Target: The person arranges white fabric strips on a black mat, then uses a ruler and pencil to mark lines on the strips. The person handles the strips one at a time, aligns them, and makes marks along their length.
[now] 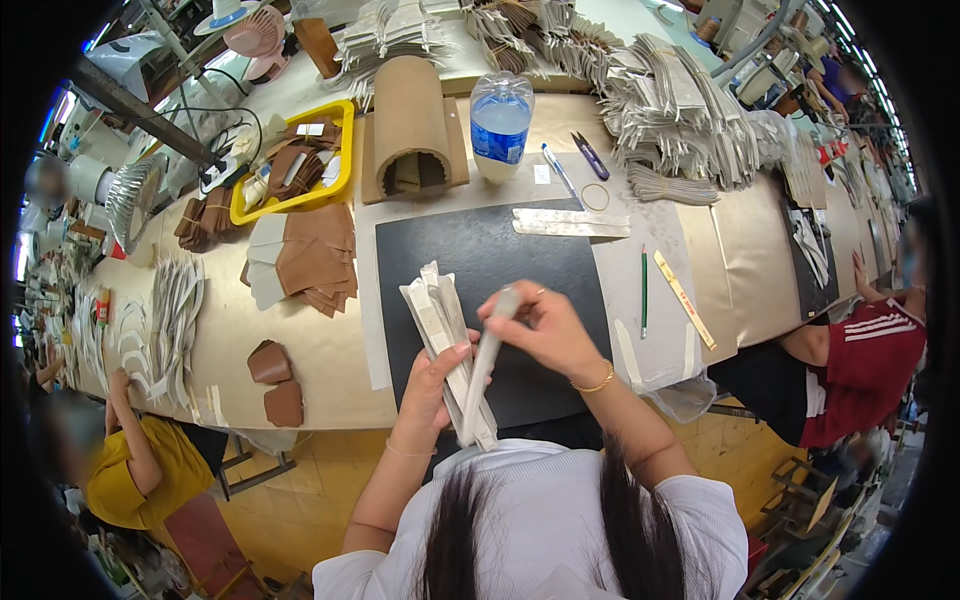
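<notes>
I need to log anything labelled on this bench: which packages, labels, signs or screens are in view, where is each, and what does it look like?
Clear plastic water bottle: upright at the far edge of the black rectangular mat, blue label band round its middle.
Small white paper tag: lying in the yellow plastic tray, far left, on brown cut pieces.
No screens or signs can be made out.

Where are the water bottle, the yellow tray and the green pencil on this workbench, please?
water bottle [500, 128], head view, on its blue label.
yellow tray [346, 150], head view, on its right rim.
green pencil [644, 290], head view, on the middle of its shaft.
</notes>
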`<state>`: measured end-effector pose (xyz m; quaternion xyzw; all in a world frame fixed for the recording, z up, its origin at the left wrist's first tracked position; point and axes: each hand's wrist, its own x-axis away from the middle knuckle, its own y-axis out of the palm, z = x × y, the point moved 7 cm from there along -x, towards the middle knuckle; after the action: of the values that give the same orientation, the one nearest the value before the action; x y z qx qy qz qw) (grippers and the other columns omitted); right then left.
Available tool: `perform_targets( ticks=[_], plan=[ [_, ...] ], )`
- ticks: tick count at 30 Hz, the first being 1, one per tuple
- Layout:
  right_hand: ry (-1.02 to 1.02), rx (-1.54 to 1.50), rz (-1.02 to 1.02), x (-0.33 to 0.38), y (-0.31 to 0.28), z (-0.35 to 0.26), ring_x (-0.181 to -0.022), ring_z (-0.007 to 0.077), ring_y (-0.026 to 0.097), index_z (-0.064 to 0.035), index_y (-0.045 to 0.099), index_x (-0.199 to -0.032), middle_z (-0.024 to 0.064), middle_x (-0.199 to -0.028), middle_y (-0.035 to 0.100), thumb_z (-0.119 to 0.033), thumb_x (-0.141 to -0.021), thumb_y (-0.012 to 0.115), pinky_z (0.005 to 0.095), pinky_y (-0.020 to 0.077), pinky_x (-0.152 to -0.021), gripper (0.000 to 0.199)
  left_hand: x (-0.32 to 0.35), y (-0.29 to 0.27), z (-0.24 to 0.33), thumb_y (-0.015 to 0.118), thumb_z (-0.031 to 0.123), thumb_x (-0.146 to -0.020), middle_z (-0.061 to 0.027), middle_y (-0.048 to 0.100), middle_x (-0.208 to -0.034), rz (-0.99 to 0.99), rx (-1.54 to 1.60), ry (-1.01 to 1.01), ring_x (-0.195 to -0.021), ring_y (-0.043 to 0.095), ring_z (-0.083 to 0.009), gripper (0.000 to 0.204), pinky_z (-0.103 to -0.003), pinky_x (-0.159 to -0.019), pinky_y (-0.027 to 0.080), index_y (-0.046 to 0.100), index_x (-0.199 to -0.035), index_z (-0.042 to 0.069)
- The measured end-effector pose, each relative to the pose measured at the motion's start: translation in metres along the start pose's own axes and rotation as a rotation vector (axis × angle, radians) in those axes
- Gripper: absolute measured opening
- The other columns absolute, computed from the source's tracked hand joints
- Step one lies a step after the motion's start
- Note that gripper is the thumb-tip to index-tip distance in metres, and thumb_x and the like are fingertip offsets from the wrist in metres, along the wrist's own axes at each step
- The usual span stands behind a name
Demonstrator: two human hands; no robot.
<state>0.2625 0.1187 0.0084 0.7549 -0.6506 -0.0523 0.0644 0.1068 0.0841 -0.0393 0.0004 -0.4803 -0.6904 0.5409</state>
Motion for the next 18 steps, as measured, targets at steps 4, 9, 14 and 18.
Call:
perform_targets(
  ticks=[4,9,14,18],
  plan=[
    [-0.082,-0.164,0.143,0.008,-0.062,-0.044,-0.077,0.0182,0.071,-0.0066,0.047,-0.097,0.0087,-0.088,0.065,-0.007,-0.093,0.069,0.0331,0.0591,-0.073,0.022,0.0,-0.013,0.0,0.072,0.02,-0.089,-0.0085,0.061,-0.091,0.056,0.006,0.034,-0.08,0.065,-0.0211,0.039,-0.032,-0.064,0.057,0.057,-0.118,-0.001],
    [-0.171,0.599,0.201,-0.002,-0.105,-0.083,-0.079,0.0122,0.066,-0.0017,0.06,-0.095,0.0044,-0.087,0.065,-0.01,-0.089,0.075,0.0299,0.0531,-0.071,0.018,-0.003,-0.02,0.0,0.071,0.018,-0.089,-0.008,0.061,-0.091,0.037,0.02,0.039,-0.078,0.064,-0.0203,0.038,-0.033,-0.064,0.055,0.057,-0.119,-0.001],
    [-0.081,0.851,0.038,-0.03,-0.094,-0.031,-0.08,0.0227,0.068,-0.0024,0.068,-0.104,0.01,-0.093,0.071,-0.011,-0.092,0.068,0.0333,0.0518,-0.074,0.015,-0.003,-0.013,0.001,0.071,0.018,-0.09,-0.0098,0.061,-0.093,0.011,0.023,0.045,-0.079,0.065,-0.0191,0.042,-0.031,-0.066,0.057,0.055,-0.122,-0.004],
    [-0.178,1.038,0.092,-0.046,-0.105,-0.008,-0.081,0.026,0.067,-0.0037,0.068,-0.098,0.0098,-0.087,0.068,-0.013,-0.089,0.07,0.0354,0.0514,-0.073,0.013,0.0,-0.01,0.002,0.074,0.02,-0.089,-0.0131,0.064,-0.094,0.006,-0.009,0.043,-0.082,0.068,-0.0207,0.047,-0.033,-0.07,0.059,0.054,-0.123,-0.005]
  ],
)
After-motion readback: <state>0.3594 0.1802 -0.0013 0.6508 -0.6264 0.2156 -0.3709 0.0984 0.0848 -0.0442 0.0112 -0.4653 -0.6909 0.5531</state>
